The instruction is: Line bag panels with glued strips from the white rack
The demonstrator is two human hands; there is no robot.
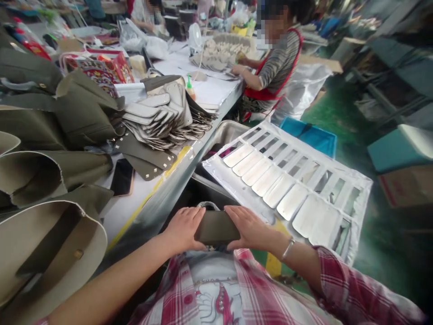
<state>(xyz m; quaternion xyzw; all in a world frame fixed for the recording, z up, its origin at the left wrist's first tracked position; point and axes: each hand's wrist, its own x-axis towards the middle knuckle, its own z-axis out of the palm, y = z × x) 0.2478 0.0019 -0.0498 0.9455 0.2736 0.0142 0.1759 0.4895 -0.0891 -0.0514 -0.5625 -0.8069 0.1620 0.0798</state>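
Note:
Close to my body I hold a dark olive, leather-like panel (217, 228) by its two sides. My left hand (184, 228) grips its left end, fingers along the top and thumb at the lower edge. The opposite end is held the same way by my right hand (250, 229). A pale curved band (210, 205) shows just beyond the panel; whether it joins it I cannot tell. To the left, a stack of pale flap-shaped pieces (158, 113) lies on the table over dark olive flaps (144, 155) with small metal fittings.
Rolled olive bag bodies (34, 176) crowd the left table, beside a phone (122, 177). A white rack (341, 171) of pale flaps stands at my right, over a metal tub (230, 131). Beyond are a blue crate (313, 135) and a seated co-worker (280, 63).

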